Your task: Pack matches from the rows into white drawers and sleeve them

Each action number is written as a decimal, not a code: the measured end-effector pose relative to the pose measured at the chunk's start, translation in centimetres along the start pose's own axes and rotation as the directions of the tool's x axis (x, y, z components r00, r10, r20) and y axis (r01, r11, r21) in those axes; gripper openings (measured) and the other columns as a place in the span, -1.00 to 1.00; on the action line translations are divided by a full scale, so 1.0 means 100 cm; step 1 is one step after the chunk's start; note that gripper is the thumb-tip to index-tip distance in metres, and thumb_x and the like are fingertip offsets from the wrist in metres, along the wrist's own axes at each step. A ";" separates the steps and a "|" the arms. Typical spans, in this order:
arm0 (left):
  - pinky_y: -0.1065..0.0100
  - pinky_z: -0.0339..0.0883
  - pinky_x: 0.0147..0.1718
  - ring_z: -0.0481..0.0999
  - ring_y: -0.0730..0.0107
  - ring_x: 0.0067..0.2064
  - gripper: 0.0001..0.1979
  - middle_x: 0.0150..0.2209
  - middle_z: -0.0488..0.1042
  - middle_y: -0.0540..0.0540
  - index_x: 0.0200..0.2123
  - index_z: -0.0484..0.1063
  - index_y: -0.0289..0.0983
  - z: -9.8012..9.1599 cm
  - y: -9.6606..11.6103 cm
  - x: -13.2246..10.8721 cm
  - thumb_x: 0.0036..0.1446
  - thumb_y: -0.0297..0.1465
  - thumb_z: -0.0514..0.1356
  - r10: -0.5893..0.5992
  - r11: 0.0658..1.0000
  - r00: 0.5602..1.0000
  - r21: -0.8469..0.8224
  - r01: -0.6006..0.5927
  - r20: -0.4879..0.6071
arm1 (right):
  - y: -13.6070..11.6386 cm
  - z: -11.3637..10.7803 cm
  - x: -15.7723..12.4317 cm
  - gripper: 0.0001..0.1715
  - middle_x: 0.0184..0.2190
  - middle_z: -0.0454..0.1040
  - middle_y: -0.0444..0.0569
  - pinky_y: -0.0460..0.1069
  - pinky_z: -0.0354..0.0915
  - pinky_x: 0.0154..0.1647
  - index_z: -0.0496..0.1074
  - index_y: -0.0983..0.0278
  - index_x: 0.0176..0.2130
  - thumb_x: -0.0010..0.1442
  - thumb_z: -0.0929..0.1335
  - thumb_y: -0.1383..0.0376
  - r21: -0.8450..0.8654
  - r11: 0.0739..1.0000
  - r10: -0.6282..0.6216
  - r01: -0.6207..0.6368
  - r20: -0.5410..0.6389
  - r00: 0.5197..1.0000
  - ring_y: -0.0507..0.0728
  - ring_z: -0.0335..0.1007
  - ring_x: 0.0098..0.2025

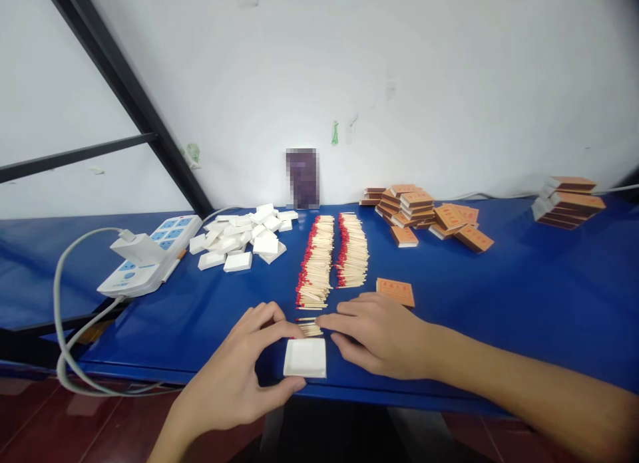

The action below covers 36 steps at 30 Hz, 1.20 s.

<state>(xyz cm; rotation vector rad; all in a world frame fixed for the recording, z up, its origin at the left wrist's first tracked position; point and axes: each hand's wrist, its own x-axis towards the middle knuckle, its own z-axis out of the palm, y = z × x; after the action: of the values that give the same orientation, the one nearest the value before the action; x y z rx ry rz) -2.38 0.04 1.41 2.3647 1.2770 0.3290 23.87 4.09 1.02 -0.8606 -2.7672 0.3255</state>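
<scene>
An open white inner matchbox tray (305,358) lies at the table's near edge. My left hand (244,360) grips it, index finger along its far side and thumb at its near side. Just beyond the tray is a small cluster of matches (310,328). The index fingertip of my right hand (384,333) touches the right end of these matches, with thumb and index apart. Two long rows of red-tipped matches, a left row (318,260) and a right row (354,250), stretch away behind. One orange matchbox sleeve (395,291) lies flat beyond my right hand.
White trays (239,237) are heaped at the left on the blue table (524,303). Orange matchboxes (417,203) are piled at the back right, with another stack (569,200) farther right. A power strip (152,257) with looping cables stands left. A pixelated dark rectangle (303,178) leans against the wall.
</scene>
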 end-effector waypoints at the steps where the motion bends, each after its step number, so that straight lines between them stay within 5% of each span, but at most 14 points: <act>1: 0.07 0.21 0.14 0.38 0.16 0.00 -0.65 -0.04 0.34 -0.05 0.02 0.39 -0.07 -0.001 0.000 -0.001 0.15 -0.29 0.30 0.007 1.000 1.000 -0.017 -0.007 0.005 | 0.000 0.000 0.000 -0.64 -0.32 0.52 -0.10 0.02 0.13 -0.27 0.42 0.18 0.11 0.40 0.21 0.29 0.014 1.000 0.009 -0.009 -0.008 1.000 0.12 0.43 -0.32; 8: 0.11 0.23 0.11 0.36 0.16 0.00 -0.66 -0.06 0.33 -0.05 -0.02 0.43 -0.08 -0.004 0.000 0.000 0.12 -0.30 0.33 0.018 0.999 1.000 -0.038 -0.018 0.021 | -0.001 0.002 0.000 -0.63 -0.28 0.56 -0.07 0.03 0.17 -0.23 0.38 0.22 0.14 0.41 0.21 0.26 0.040 0.998 0.042 -0.041 -0.016 0.999 0.16 0.48 -0.27; 15: 0.11 0.27 0.09 0.38 0.12 0.01 -0.55 -0.06 0.35 -0.06 -0.04 0.47 -0.07 -0.003 -0.002 0.002 0.04 -0.06 0.40 0.033 0.999 0.998 -0.031 -0.032 0.046 | -0.005 0.005 0.006 -0.67 -0.31 0.57 -0.08 0.01 0.16 -0.27 0.45 0.23 0.07 0.38 0.27 0.23 0.059 0.991 0.125 -0.122 -0.062 0.990 0.16 0.50 -0.28; 25: 0.11 0.32 0.09 0.43 0.03 0.06 -0.39 0.02 0.44 -0.15 0.18 0.36 -0.12 -0.001 -0.010 -0.004 0.08 -0.14 0.35 0.044 0.999 0.996 -0.013 -0.045 -0.084 | -0.005 0.007 0.007 -0.61 -0.29 0.59 -0.07 0.00 0.07 -0.35 0.49 0.23 -0.03 0.38 0.30 0.02 0.037 0.986 0.161 -0.160 -0.036 0.986 0.15 0.50 -0.27; 36: 0.20 0.31 0.01 0.40 0.16 -0.06 -0.71 -0.12 0.40 -0.07 -0.20 0.40 -0.18 -0.006 -0.001 0.001 0.04 -0.27 0.37 0.019 0.999 0.999 -0.038 -0.018 0.034 | -0.005 0.006 0.012 -0.56 -0.32 0.59 -0.09 -0.02 0.00 -0.41 0.54 0.19 -0.09 0.26 0.38 -0.07 0.046 0.978 0.207 -0.204 -0.061 0.976 0.15 0.51 -0.28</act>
<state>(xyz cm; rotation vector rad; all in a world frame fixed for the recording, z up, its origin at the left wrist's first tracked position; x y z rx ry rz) -2.67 0.30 1.91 2.3416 1.2231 0.3144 22.44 4.27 0.73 -1.1298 -2.6068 0.3792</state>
